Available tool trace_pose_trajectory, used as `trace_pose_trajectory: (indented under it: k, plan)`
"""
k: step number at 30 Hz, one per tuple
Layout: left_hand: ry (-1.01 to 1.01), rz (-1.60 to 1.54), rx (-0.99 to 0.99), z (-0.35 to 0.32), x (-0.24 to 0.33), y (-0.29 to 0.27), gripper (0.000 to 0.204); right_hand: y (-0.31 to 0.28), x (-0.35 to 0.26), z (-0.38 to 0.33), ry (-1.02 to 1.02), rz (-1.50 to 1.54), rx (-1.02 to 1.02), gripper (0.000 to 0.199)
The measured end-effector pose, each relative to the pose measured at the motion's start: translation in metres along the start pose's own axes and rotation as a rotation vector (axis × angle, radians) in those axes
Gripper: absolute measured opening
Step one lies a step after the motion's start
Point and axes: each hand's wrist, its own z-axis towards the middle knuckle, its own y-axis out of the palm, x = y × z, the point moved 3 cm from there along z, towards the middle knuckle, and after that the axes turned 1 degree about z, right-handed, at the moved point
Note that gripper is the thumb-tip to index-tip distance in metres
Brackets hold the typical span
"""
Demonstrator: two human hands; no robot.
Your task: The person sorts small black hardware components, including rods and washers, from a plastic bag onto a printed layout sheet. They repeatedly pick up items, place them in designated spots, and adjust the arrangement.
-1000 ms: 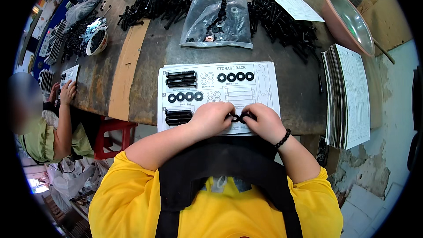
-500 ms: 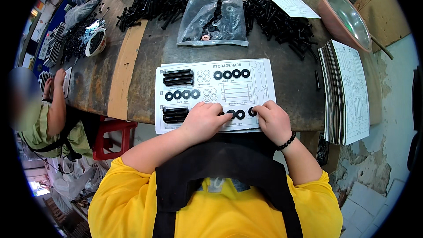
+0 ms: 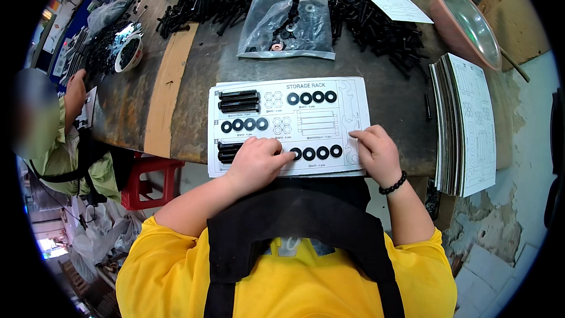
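A stack of white printed sheets point(image 3: 276, 168) lies before me on the table's near edge. On its top sheet, black bolts point(image 3: 238, 101) rest at upper left and lower left, and black washers point(image 3: 305, 98) form three rows. My left hand point(image 3: 254, 162) lies over the lower bolts point(image 3: 228, 152), its fingers loosely bent and partly hiding them; a fingertip touches the leftmost washer point(image 3: 296, 153) of the bottom row. My right hand point(image 3: 379, 153) hovers at the sheet's right edge, index finger extended, apart from the rightmost washer point(image 3: 336, 151). Nothing shows in its fingers.
Behind the sheets lies a clear plastic bag point(image 3: 286, 20) of washers, between heaps of black bolts point(image 3: 376, 29). At right stand a tall paper stack point(image 3: 465, 123) and a pink-rimmed basin point(image 3: 465, 20). A cardboard strip point(image 3: 170, 91), a small bowl point(image 3: 130, 54) and a co-worker's hand point(image 3: 75, 91) are left.
My right hand has let go of the rightmost washer and moved right; that washer now sits closer to its row. My left hand has shifted slightly left. The co-worker's hands have moved.
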Motion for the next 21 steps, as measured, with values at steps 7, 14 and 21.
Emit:
trace_pose_trajectory:
  k: [7, 14, 21]
  plan:
    - [-0.108, -0.028, 0.076, -0.009, -0.005, -0.015, 0.029, -0.004, 0.016, 0.012, 0.122, -0.108, 0.084, 0.025]
    - [-0.845, -0.103, 0.287, -0.089, -0.067, -0.044, 0.028, 0.002, 0.033, 0.01, 0.226, 0.053, -0.001, 0.029]
    - [-1.042, -0.61, 0.246, -0.128, -0.072, -0.022, 0.028, -0.008, 0.055, 0.006, 0.681, 1.207, 0.03, 0.027]
